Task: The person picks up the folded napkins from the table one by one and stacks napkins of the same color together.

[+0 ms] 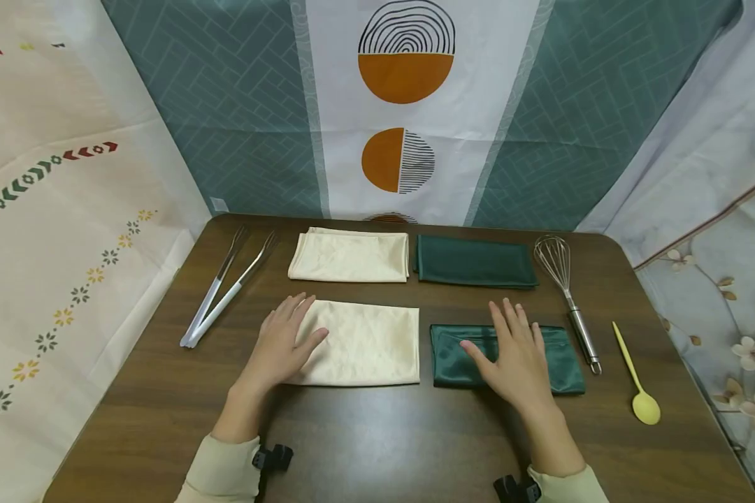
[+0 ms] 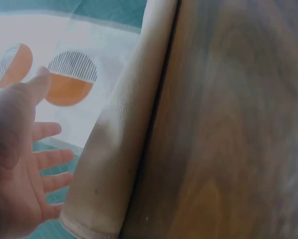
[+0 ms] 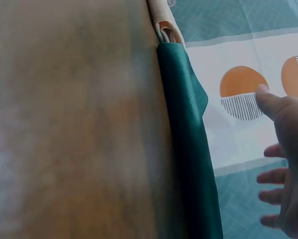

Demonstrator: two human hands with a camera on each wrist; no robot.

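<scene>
My left hand is over the left edge of a folded cream cloth, its fingers spread; in the left wrist view the same cloth shows beside the spread fingers. Above a folded dark green satin cloth is my right hand, fingers straight and thumb out. In the right wrist view that green cloth lies beside the hand. Neither hand holds anything. Behind these two lie another folded cream cloth and another folded green cloth.
Metal tongs with pale handles lie spread at the table's left. To the right are a wire whisk and a yellow spoon. Patterned fabric hangs behind the brown table, with more fabric along both sides.
</scene>
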